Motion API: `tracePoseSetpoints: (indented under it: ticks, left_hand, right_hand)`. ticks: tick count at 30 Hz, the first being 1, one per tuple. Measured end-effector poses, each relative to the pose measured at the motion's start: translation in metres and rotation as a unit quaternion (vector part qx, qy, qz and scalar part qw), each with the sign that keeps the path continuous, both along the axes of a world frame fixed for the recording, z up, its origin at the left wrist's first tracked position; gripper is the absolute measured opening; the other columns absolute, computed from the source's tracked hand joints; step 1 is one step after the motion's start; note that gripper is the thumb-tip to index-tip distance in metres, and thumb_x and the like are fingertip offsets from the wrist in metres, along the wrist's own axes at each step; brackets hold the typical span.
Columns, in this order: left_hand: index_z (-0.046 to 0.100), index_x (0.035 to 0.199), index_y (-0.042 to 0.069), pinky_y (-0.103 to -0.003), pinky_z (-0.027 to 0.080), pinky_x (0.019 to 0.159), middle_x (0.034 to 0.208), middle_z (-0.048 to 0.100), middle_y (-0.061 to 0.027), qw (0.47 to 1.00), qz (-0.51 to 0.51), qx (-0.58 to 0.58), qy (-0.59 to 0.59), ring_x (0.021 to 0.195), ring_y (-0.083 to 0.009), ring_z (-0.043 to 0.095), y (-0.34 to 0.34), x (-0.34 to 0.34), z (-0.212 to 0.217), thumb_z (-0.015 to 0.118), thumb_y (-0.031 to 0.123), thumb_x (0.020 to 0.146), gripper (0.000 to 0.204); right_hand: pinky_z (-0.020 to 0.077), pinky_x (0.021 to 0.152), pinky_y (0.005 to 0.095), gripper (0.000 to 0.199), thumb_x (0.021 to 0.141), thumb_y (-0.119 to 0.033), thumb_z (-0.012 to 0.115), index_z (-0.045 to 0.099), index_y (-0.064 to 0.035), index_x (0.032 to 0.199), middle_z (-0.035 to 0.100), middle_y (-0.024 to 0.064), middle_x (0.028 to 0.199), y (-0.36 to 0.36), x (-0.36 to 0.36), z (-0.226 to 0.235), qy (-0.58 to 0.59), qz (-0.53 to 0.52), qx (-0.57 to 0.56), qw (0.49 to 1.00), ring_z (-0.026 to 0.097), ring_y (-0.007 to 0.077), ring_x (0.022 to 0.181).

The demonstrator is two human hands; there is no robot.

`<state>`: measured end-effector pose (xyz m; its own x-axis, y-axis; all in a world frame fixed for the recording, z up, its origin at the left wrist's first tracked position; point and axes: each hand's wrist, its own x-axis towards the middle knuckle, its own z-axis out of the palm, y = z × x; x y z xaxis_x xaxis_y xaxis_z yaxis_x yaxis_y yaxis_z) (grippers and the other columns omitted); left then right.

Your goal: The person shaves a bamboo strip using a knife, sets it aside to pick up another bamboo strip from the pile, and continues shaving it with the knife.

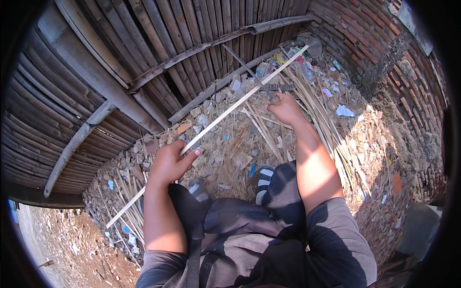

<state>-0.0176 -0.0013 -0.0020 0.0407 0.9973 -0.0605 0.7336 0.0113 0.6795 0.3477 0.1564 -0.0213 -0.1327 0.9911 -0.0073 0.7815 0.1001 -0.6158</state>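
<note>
Steadying the long bamboo strip (225,113), the left hand (169,163) grips it closed; the right hand (286,108), beyond it, clenches a blade (249,72) — shave evenly.

Rubble ground (225,158) strewn with bamboo strips (314,103), litter.

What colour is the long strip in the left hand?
Pale cream, almost white: the bamboo strip, gripped by the left hand, shows best in the head view.

Blade base (272,98) hidden (by fingers).
</note>
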Motion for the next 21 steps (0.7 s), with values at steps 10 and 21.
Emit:
tracePoseSetpoints:
  ticks: [10, 21]
  left_hand:
    - [0.067, 0.087, 0.0, -0.04, 0.048, 0.06, 0.065, 0.062, -0.0118, 1.0, 0.0, 0.017, 0.018, 0.063, -0.0237, 0.06, 0.002, 0.009, -0.003, 0.078, 0.042, 0.089, 0.043]
    - [0.067, 0.09, -0.001, -0.034, 0.046, 0.059, 0.065, 0.06, -0.0064, 1.0, -0.008, 0.004, -0.003, 0.063, -0.0115, 0.056, 0.001, 0.0, -0.003, 0.08, 0.033, 0.091, 0.037]
  right_hand:
    - [0.0556, 0.09, 0.0471, 0.042, 0.083, -0.028, 0.078, 0.072, -0.0095, 0.119, 0.074, 0.0218, 0.108, -0.025, -0.052, 0.005, -0.027, 0.079, 0.004, 0.996, 0.07, 0.0398, 0.104]
    - [0.0553, 0.09, 0.048, 0.041, 0.081, -0.033, 0.078, 0.073, -0.0103, 0.115, 0.074, 0.0213, 0.107, -0.002, -0.023, -0.005, -0.051, 0.067, -0.022, 0.996, 0.07, 0.04, 0.103]
